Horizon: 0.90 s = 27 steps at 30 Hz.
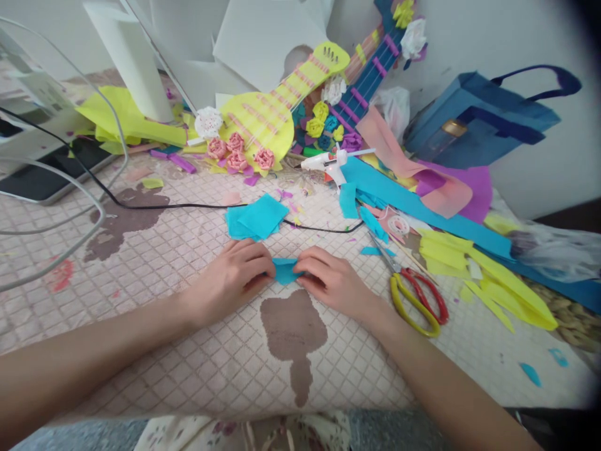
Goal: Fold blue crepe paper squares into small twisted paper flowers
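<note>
A small piece of blue crepe paper [285, 271] is held between my two hands, its upper edge folded over. My left hand [237, 269] pinches its left end and my right hand [331, 279] pinches its right end, both low over the tablecloth. Just beyond my left hand lies a short stack of blue paper squares [260, 215]. Scissors [416, 297] with one yellow and one red handle rest to the right of my right hand. The fingertips partly hide the paper's ends.
A white glue gun [326, 164] stands behind, its black cord [188, 205] crossing the table. Yellow [267, 119] and blue [370, 75] paper guitars with paper flowers lean at the back. Crepe strips [432, 210] and a blue bag [474, 119] are at right, a tablet [51, 175] at left.
</note>
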### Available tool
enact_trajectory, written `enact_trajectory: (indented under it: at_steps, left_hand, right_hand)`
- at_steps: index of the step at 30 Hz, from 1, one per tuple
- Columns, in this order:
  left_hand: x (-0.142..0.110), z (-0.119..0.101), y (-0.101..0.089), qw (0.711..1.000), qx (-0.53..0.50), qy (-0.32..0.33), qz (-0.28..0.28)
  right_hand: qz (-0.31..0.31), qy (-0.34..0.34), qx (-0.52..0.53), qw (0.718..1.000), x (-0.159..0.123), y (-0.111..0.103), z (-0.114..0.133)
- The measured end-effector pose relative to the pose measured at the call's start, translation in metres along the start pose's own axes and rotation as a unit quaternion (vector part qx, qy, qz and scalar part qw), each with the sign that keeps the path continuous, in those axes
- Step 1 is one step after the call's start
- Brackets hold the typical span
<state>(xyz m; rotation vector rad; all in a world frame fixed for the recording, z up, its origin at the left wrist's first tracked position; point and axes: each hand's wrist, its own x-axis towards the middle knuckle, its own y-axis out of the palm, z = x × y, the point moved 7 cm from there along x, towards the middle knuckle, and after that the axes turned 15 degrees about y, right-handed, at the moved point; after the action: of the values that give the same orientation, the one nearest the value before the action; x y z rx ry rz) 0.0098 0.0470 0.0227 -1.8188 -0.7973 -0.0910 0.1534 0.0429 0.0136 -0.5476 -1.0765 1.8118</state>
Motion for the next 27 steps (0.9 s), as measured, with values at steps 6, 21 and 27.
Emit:
enact_trajectory:
  at_steps: [6, 21, 27]
  left_hand:
    - [-0.0030, 0.0039, -0.0021, 0.998, -0.028, -0.044, -0.031]
    - [-0.0035, 0.0083, -0.0004, 0.995, -0.036, -0.084, -0.031]
    - [-0.0027, 0.0096, -0.0008, 0.994, -0.035, -0.095, -0.033]
  right_hand:
    - [0.008, 0.021, 0.013, 1.000, 0.0014, 0.0021, -0.0012]
    - [-0.001, 0.142, 0.109, 0.984, 0.0032, 0.0012, -0.0052]
    - [-0.022, 0.159, 0.095, 0.983, 0.0015, 0.0027, -0.0023]
